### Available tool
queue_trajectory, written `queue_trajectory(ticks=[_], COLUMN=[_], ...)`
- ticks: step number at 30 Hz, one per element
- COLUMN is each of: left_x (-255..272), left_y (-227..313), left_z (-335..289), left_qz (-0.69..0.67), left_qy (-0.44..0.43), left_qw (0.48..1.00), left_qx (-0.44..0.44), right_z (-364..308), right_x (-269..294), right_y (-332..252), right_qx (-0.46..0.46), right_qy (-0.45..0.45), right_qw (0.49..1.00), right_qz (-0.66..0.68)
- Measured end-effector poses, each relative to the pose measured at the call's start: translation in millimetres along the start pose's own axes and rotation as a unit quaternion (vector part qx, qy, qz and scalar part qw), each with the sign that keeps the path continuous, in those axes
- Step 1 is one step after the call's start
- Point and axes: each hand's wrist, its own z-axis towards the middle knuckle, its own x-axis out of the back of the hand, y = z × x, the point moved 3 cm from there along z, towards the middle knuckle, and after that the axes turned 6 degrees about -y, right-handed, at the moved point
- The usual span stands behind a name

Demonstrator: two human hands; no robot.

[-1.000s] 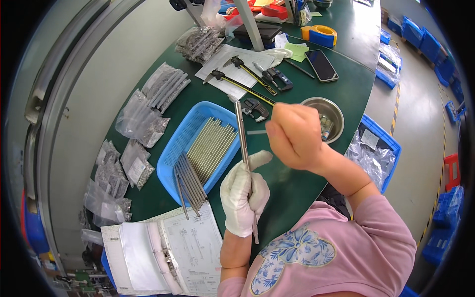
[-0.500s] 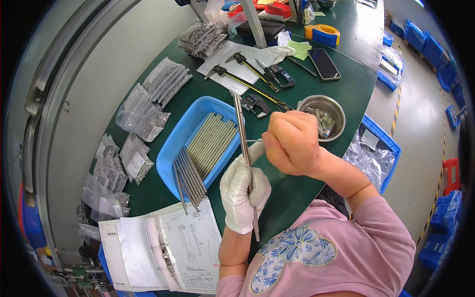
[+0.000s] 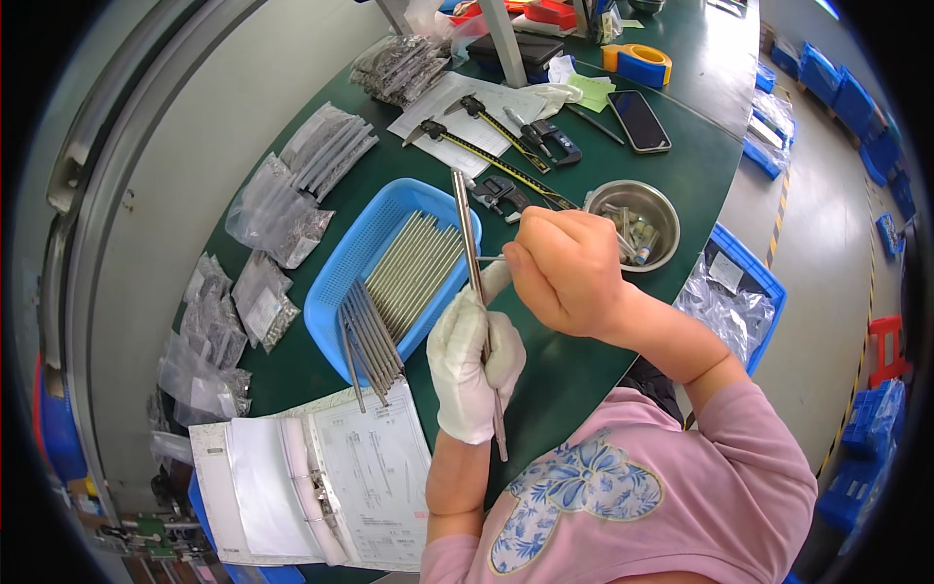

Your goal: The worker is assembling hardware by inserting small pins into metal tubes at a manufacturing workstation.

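My left hand (image 3: pixel 465 365), in a white glove, is closed around a slim shiny metal rod (image 3: pixel 464 219). The rod stands aslant, its far end beyond the fingers and its lower end below the palm. My bare right hand (image 3: pixel 569 273) makes a fist on a thin metal pin (image 3: pixel 492 258), whose tip meets the rod's side above the glove. Whether the tip sits in a hole there, I cannot tell. Just left of the rod is a blue plastic basket (image 3: pixel 336 263) with many pale metal rods (image 3: pixel 416 268) and several darker grey rods (image 3: pixel 368 326).
Calipers (image 3: pixel 486 161), a micrometer (image 3: pixel 499 193) and a phone (image 3: pixel 639 122) lie at the back. A steel bowl (image 3: pixel 669 209) of small parts stands right of my fist. Bagged parts (image 3: pixel 263 302) line the left edge; an open binder (image 3: pixel 365 477) lies at the front left.
Both hands have shifted slightly up and to the left with the rod and pin. The grips look the same.
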Motion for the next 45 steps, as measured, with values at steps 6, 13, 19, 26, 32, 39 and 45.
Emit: queue_trajectory(ticks=[6, 13, 19, 26, 32, 39, 45], left_x=[9, 11, 9, 15, 10, 18, 24], left_y=[3, 5, 6, 0, 4, 6, 11], left_z=[2, 3, 5, 5, 5, 8, 9], left_qz=[-0.075, -0.074, -0.066, -0.086, -0.071, -0.047, -0.082], left_qy=[0.007, -0.008, -0.001, 0.015, 0.05, 0.076, 0.04], left_qw=[0.997, 0.997, 0.998, 0.996, 0.996, 0.994, 0.992], left_qx=[-0.005, -0.015, -0.016, -0.028, -0.032, -0.055, -0.086], right_z=[-13, -15, -13, -11, -9, -6, -24], right_x=[1, -10, -9, -10, -12, -16, -17], right_y=[-18, -15, -19, -25, -23, -24, -39], right_qx=[0.036, 0.036, 0.04, 0.014, 0.014, 0.026, 0.07], right_qy=[-0.04, -0.067, -0.063, -0.1, -0.088, -0.104, -0.119], right_qw=[0.997, 0.995, 0.997, 0.994, 0.995, 0.994, 0.986], right_qz=[0.052, 0.069, 0.037, 0.039, 0.035, 0.015, 0.097])
